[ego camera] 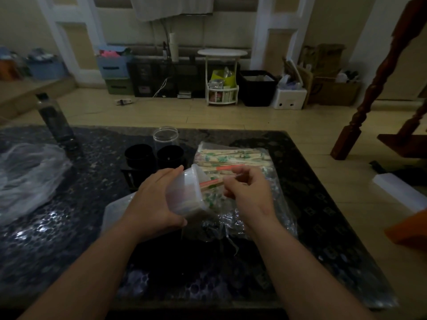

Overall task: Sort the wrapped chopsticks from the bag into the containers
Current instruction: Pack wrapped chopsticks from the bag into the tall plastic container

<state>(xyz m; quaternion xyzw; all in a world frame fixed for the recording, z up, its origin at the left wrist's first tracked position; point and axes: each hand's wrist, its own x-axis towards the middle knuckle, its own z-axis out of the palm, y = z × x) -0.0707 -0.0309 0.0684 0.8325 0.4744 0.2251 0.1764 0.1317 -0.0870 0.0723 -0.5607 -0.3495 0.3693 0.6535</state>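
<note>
Left hand [152, 199]: you gripped the tilted container [187, 192];
Right hand [249, 192]: you pinched wrapped chopsticks [211, 182] at its mouth;
Tip: you needed a straight, lengthwise feed

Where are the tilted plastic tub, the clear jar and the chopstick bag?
plastic tub [184, 197]: head view, side wall.
clear jar [165, 141]: head view, upper wall.
chopstick bag [231, 219]: head view, crumpled near end.

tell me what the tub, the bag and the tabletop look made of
Tub: translucent plastic with a cloudy finish; the chopsticks show dimly through its wall.
Bag: thin clear plastic film; crinkled, with sharp glints.
Tabletop: dark polished stone, perhaps granite or an imitation; speckled and reflective.
</note>
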